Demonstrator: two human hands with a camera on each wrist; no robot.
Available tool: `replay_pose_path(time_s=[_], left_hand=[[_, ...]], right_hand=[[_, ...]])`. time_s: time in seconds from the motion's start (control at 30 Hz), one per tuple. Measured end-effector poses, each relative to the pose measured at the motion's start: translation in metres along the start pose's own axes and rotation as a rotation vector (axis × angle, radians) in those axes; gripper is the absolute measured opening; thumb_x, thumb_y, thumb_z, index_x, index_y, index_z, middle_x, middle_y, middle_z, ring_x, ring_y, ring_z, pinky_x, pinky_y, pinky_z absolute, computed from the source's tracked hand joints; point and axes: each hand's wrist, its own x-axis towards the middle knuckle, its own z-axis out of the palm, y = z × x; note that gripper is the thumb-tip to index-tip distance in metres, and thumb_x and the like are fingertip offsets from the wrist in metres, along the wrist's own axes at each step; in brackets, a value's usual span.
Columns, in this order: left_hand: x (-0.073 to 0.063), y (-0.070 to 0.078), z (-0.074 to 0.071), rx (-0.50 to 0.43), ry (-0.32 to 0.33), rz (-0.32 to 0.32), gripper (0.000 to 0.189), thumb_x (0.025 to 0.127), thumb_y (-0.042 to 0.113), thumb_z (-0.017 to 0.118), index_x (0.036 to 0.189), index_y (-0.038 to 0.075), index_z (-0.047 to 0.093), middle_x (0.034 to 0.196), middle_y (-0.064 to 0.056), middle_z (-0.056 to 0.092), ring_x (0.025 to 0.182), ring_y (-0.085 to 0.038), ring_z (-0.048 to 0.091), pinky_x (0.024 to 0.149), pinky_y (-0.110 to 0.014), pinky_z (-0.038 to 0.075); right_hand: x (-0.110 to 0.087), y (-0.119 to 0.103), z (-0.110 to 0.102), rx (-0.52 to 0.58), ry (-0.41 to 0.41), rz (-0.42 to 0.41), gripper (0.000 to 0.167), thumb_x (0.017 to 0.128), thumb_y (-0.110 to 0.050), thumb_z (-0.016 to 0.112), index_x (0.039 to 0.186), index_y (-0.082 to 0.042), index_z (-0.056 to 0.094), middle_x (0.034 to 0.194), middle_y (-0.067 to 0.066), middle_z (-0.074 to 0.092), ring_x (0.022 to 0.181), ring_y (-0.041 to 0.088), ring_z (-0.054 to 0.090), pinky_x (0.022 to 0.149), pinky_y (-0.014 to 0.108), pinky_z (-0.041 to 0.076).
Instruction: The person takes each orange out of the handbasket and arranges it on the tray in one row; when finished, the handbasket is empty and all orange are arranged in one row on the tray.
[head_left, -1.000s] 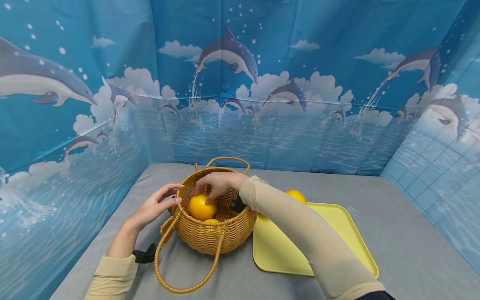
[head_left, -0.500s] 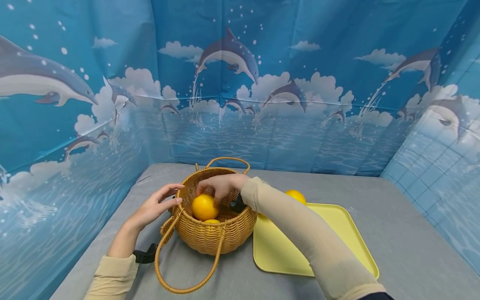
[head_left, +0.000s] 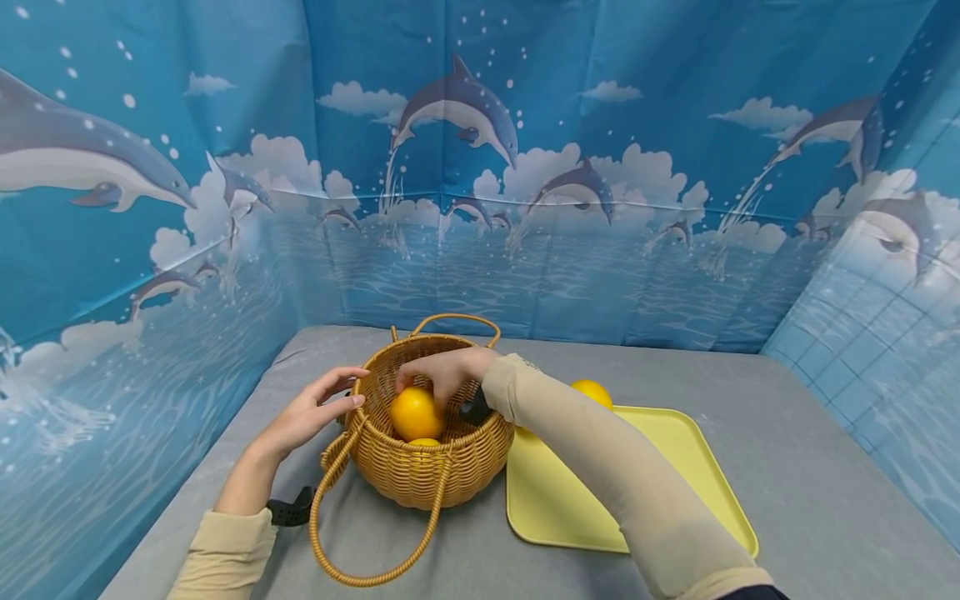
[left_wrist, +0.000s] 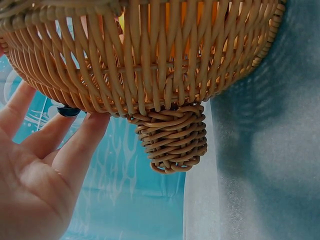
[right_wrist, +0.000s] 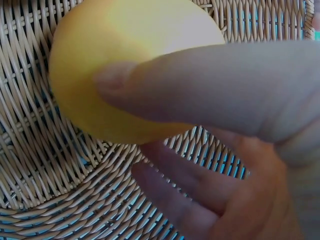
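A round wicker basket point(head_left: 397, 482) with rope-like handles stands on the grey surface. Inside it, my right hand point(head_left: 444, 371) holds an orange point(head_left: 414, 415), thumb against its side in the right wrist view and the other fingers curled partly underneath. A second orange point(head_left: 424, 442) shows just below, mostly hidden by the front rim. My left hand point(head_left: 303, 417) rests at the basket's left rim with fingers extended. In the left wrist view its fingertips touch the woven wall, near a stubby wicker knob point(left_wrist: 172, 137) low on the basket.
To the right lies a yellow tray point(head_left: 675, 467), partly covered by my right sleeve point(head_left: 600, 467). Another orange point(head_left: 592, 392) sits at the tray's far left edge. A blue dolphin-print curtain point(head_left: 600, 275) closes off the back and sides.
The held orange has shifted slightly to the right inside the basket, and the right hand's fingers have moved round it. The left hand and the basket stay where they were.
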Motion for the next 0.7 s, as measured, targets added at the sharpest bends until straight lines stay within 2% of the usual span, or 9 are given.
replay_pose_path(time_s=[0.13,0.33,0.43,0.5,0.7], left_hand=[[0.0,-0.0004,0.0001,-0.002,-0.002,-0.004,0.042,0.096,0.025,0.055,0.135,0.011,0.046,0.145,-0.013,0.033,0.133,-0.036,0.028,0.099,-0.059,0.031],[-0.0003,-0.0005,0.0003,-0.004,-0.003,-0.005,0.043,0.096,0.025,0.055,0.136,0.011,0.046,0.145,-0.013,0.033,0.133,-0.036,0.028,0.098,-0.059,0.031],[-0.0004,-0.0004,0.0003,-0.003,-0.002,-0.004,0.043,0.096,0.026,0.055,0.136,0.011,0.046,0.146,-0.013,0.033,0.133,-0.036,0.028,0.098,-0.059,0.032],[-0.0006,0.0,0.0002,0.0,-0.002,-0.001,0.043,0.096,0.025,0.055,0.136,0.011,0.045,0.146,-0.013,0.033,0.133,-0.036,0.028,0.098,-0.058,0.032],[-0.0001,-0.0002,-0.0001,0.007,0.001,-0.002,0.043,0.096,0.026,0.055,0.135,0.012,0.046,0.145,-0.013,0.034,0.133,-0.035,0.029,0.098,-0.058,0.032]], right_hand=[[-0.0009,0.0017,0.0007,0.042,-0.005,0.038,0.055,0.074,0.0,0.077,0.112,-0.021,0.044,0.126,-0.002,0.042,0.109,0.014,0.044,0.085,0.026,0.041],[-0.0011,0.0033,0.0007,0.075,-0.006,0.035,0.05,0.074,-0.02,0.082,0.107,-0.02,0.044,0.119,-0.003,0.043,0.102,0.014,0.047,0.082,0.025,0.043],[-0.0011,0.0033,0.0004,0.08,-0.004,0.035,0.049,0.074,-0.024,0.082,0.107,-0.02,0.045,0.119,-0.004,0.043,0.101,0.014,0.047,0.081,0.025,0.043],[-0.0009,0.0033,0.0003,0.072,-0.003,0.034,0.052,0.074,-0.023,0.082,0.112,-0.02,0.046,0.121,-0.004,0.044,0.104,0.013,0.047,0.084,0.025,0.043],[-0.0016,0.0025,0.0,0.026,-0.038,0.025,0.072,0.076,-0.013,0.079,0.138,-0.02,0.043,0.138,0.001,0.039,0.123,0.016,0.039,0.095,0.029,0.039]])
